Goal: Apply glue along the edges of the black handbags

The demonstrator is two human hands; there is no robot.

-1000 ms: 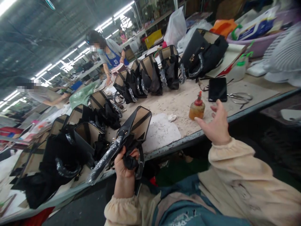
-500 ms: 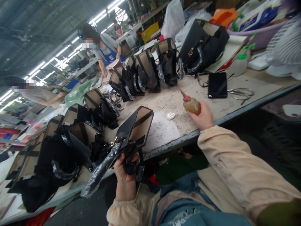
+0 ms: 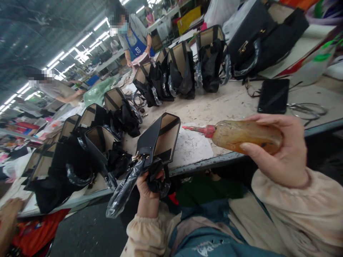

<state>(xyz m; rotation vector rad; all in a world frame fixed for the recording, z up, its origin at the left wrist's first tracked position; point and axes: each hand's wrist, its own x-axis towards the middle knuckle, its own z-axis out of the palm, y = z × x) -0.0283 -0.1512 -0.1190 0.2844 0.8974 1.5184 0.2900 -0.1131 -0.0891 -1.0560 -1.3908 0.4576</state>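
Observation:
My left hand [image 3: 148, 185] is closed around the gathered black lining of a black handbag [image 3: 150, 137] at the table's front edge. The bag's tan inside faces up and right, and its plastic-wrapped handle [image 3: 124, 191] hangs down to the left. In my right hand [image 3: 286, 153] is a glue bottle [image 3: 246, 137], amber and stained, gripped around its rear end. It lies nearly level, its red nozzle [image 3: 198, 130] pointing left toward the open bag, a short way apart from it. White paper [image 3: 194, 146] lies on the table behind the nozzle.
Several unfinished black bags [image 3: 182, 67] stand at the back and on the left [image 3: 96, 139]. A large black handbag [image 3: 257, 39], a phone [image 3: 273, 95], scissors [image 3: 308, 110] and a clear squeeze bottle [image 3: 313, 67] are at right. Co-workers [image 3: 136, 39] work across the table; another person's hand [image 3: 10, 214] shows at lower left.
The glue bottle has been lifted from the table and tipped from upright-leaning to nearly level, nozzle left. My left hand still grips the bag. The view has shifted; another person's hand appears at lower left.

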